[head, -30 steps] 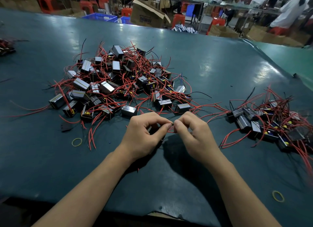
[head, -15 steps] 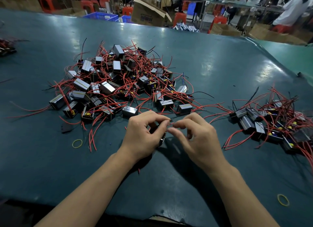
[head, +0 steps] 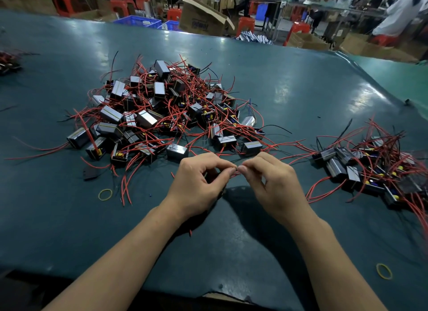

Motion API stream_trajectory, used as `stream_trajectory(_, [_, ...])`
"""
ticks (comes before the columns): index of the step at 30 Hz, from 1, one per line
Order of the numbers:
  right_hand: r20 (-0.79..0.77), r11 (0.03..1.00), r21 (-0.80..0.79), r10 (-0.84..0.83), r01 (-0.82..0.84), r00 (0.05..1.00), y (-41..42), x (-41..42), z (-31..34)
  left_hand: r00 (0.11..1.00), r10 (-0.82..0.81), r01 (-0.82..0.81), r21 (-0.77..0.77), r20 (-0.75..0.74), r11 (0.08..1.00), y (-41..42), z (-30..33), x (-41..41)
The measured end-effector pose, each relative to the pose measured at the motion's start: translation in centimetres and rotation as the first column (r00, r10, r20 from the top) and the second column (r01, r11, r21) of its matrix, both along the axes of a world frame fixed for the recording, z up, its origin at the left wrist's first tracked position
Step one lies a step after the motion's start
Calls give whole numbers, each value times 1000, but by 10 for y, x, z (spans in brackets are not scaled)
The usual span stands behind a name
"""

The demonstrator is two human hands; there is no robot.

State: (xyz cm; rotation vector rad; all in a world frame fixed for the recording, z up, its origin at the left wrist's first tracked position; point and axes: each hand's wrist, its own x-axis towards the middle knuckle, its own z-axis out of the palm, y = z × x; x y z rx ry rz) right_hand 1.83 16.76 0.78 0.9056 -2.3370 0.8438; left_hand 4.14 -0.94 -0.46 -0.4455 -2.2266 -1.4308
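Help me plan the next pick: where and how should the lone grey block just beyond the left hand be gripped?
Probably best to pinch the block across its two short ends, coming from above on the near side. It lies flat at the front edge of the pile with its top bare, and the near side is free while the pile crowds in behind it.
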Motion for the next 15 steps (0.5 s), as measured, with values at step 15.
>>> stream_trajectory(15, [612,831,-527,223,180,759,-17,13,4,972,-22,-79,414,234,907,8,-1,-2])
